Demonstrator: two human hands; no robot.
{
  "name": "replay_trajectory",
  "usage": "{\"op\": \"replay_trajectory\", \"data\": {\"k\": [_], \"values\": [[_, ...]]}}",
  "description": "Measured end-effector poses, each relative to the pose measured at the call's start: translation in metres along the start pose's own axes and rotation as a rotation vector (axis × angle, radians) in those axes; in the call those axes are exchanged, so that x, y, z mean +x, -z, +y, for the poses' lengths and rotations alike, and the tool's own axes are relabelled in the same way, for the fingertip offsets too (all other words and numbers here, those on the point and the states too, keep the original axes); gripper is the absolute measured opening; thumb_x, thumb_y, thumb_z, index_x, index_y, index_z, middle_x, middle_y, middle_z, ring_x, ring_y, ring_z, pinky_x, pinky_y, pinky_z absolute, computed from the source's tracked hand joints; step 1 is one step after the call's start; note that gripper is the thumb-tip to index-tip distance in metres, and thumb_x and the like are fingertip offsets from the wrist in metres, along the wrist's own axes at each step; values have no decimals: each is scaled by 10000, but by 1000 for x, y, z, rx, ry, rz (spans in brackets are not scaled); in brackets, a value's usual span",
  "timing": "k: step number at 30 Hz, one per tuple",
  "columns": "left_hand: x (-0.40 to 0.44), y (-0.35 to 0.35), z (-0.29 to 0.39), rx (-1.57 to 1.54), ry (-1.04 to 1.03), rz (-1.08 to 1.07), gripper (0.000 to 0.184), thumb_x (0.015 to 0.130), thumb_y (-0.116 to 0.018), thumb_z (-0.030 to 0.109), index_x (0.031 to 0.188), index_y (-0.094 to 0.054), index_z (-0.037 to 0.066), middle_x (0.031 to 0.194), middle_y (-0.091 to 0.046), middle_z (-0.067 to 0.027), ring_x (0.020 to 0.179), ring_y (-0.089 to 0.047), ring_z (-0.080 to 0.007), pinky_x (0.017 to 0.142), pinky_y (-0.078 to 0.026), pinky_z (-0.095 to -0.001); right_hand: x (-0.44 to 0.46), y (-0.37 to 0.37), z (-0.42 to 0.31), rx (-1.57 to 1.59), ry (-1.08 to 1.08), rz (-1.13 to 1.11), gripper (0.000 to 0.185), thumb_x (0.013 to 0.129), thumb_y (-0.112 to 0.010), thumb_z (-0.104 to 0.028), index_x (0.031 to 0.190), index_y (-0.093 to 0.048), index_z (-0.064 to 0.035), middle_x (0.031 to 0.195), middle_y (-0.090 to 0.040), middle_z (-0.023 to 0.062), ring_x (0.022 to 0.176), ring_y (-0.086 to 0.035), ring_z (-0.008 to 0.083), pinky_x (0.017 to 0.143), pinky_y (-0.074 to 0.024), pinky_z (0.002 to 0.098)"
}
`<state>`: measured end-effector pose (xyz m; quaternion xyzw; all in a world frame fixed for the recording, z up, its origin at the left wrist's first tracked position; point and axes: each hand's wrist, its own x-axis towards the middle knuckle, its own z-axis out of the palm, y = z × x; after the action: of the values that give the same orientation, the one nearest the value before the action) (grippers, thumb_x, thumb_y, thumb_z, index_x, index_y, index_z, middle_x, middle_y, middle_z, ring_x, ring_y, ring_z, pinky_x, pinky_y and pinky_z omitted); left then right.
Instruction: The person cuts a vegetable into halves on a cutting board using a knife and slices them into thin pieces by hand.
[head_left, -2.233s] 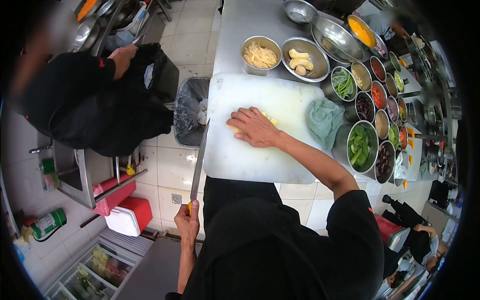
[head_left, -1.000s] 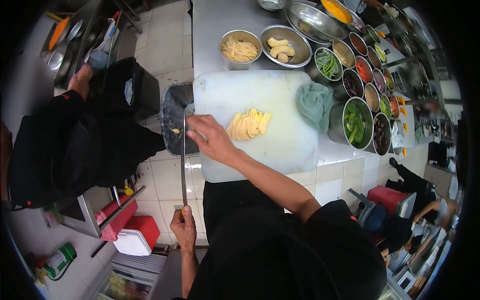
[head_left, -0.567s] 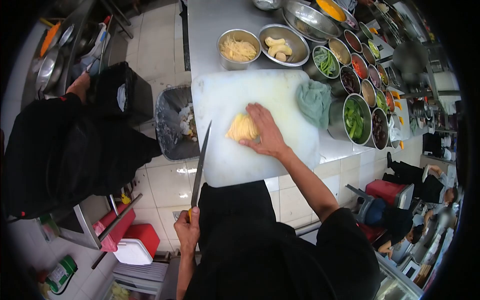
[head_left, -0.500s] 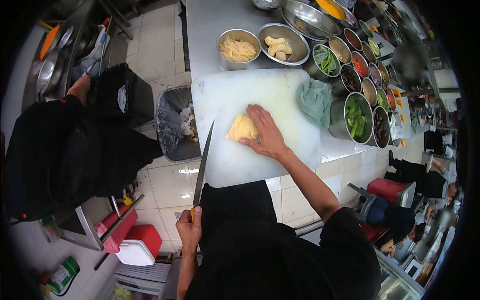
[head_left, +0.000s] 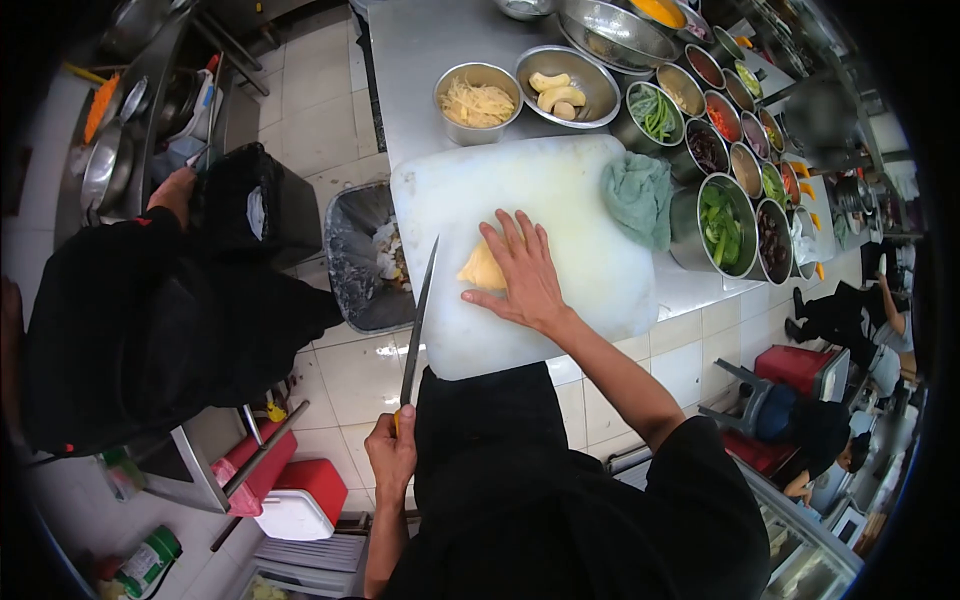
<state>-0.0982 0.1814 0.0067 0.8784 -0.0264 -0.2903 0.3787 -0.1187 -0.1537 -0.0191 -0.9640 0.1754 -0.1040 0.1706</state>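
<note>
My left hand is closed round the yellow handle of a long kitchen knife. Its blade points up along the left edge of a white cutting board. My right hand lies flat on the board with fingers spread, pressing on a small pile of thin pale yellow slices that look like ginger. The palm and fingers hide part of the pile. A crumpled green cloth rests on the board's right side.
Behind the board stand a bowl of pale yellow shreds and a bowl of peeled pieces. Several metal containers, including one of green peppers, crowd the right. A lined bin sits left of the board, beside a person in black.
My right hand's fingers have spread, and it covers more of the slices, which look flatter. The knife stays in my left hand. The whole view has shifted slightly.
</note>
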Motion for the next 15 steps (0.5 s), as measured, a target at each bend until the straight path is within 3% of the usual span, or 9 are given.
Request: {"op": "replay_trajectory", "data": {"k": [3,6,15], "values": [[3,4,7,1,7,-17,523,1013,-630,440,717,-567,14,561,-512,-8,516,-459,-81,480,-369,-282,2,-15,6,18,20,-8,834,862,-636,-657,1481,-468,-124,1527,-392,220,1415,-328,461,1138,-262,626],[5,4,8,-13,69,-16,570,984,-655,461,728,-583,-43,562,-492,-51,563,-428,-133,528,-375,-341,0,-21,5,-42,28,19,759,865,-638,-646,1430,-536,-149,1505,-425,205,1403,-354,448,1125,-279,613],[9,-1,1,-6,9,-33,514,1014,-634,426,712,-566,16,558,-511,1,504,-452,-75,465,-359,-275,2,-25,-11,-9,-74,125,635,896,-655,-565,1389,-589,-170,1474,-499,143,1388,-403,436,1108,-299,636]]}}
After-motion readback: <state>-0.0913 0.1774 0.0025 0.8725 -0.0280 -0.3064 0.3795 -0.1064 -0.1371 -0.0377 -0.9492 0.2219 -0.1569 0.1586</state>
